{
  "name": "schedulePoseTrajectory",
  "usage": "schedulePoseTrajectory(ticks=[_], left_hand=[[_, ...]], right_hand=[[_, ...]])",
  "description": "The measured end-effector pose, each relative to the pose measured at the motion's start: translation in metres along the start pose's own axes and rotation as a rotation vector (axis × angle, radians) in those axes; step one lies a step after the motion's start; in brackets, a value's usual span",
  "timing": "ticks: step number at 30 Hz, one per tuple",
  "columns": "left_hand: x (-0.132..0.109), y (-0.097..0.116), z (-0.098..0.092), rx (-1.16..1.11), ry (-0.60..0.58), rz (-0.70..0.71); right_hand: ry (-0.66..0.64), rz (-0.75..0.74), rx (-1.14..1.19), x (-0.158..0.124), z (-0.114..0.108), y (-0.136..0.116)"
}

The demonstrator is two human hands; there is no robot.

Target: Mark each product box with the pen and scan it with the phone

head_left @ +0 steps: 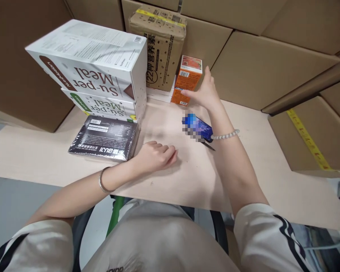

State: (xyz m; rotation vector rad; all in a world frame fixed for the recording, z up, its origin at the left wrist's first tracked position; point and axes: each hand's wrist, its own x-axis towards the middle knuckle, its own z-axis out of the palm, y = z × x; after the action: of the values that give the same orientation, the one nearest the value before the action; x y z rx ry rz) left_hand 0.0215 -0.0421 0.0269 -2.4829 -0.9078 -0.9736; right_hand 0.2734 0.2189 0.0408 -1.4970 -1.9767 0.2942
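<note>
My right hand (206, 92) reaches to the back of the table, thumb and fingers spread apart, holding nothing. Its thumb tip is at the lower of two stacked orange boxes (189, 78); whether it touches the box I cannot tell. My left hand (157, 156) rests on the table in a loose fist, with nothing visible in it. Just left of that fist lies a dark shrink-wrapped box (106, 138). Below my right palm is a phone (204, 130) with a lit blue screen, partly blurred out, and a thin dark pen-like item (208, 145) beside it.
Two white "Su-per Meal" boxes (87, 75) are stacked at the back left. Behind them stands a brown carton (164, 49) with yellow tape, near a low white box (160, 94). Large cardboard boxes (260, 68) wall the back, and a taped carton (308, 136) sits at the right.
</note>
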Motion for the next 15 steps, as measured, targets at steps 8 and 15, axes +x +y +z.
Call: schedulePoseTrajectory(ticks=[8, 15], left_hand=[[0.01, -0.001, 0.003, 0.157, -0.644, -0.538], [0.012, 0.005, 0.002, 0.068, -0.633, -0.457]], right_hand=[[0.2, 0.037, 0.068, 0.055, 0.049, 0.002], [0.238, 0.111, 0.034, 0.062, 0.068, -0.015]])
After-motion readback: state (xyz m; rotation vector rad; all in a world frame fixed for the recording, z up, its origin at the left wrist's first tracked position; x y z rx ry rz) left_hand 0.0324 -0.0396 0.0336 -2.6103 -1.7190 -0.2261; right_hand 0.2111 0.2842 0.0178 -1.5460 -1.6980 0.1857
